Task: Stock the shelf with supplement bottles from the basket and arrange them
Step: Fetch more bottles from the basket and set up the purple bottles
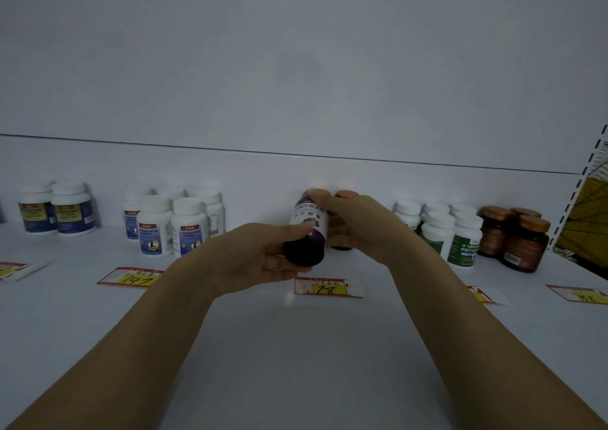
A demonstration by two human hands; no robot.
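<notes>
A dark purple supplement bottle (307, 232) with a copper cap and a white label is tilted, its base toward me, above the white shelf (296, 347). My left hand (263, 258) cups its base from the left. My right hand (355, 225) grips its upper part and cap from the right. Behind the right hand stands a second dark bottle with a copper cap (345, 196), mostly hidden. The basket is not in view.
Groups of white bottles stand at far left (59, 209), centre left (171, 222) and right (444, 229); brown jars (516, 235) stand further right. Price tags (325, 287) lie along the shelf. A perforated upright (582, 183) bounds the right side.
</notes>
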